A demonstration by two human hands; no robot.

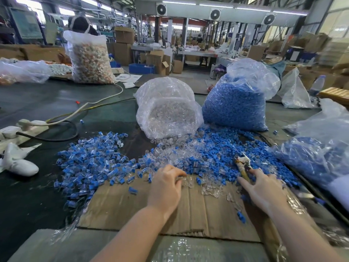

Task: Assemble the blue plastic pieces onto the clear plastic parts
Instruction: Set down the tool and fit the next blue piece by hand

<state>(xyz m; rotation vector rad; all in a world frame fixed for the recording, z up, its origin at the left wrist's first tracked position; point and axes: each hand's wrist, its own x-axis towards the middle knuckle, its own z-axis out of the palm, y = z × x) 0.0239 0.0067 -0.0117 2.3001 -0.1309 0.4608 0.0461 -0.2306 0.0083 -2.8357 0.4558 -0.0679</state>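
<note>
Left hand (166,183) pinching clear parts (186,181); right hand (261,188) reaching, loose, toward blue pieces (211,157): pick one, push straight in

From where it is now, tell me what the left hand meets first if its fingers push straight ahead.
The left hand would first meet the clear plastic parts at its fingertips, probably touching already.

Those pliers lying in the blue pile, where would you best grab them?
Grip the pliers by the yellowish handles, coming from the near side. The handles point toward the right hand, while the metal head lies farther away among the blue pieces.
</note>
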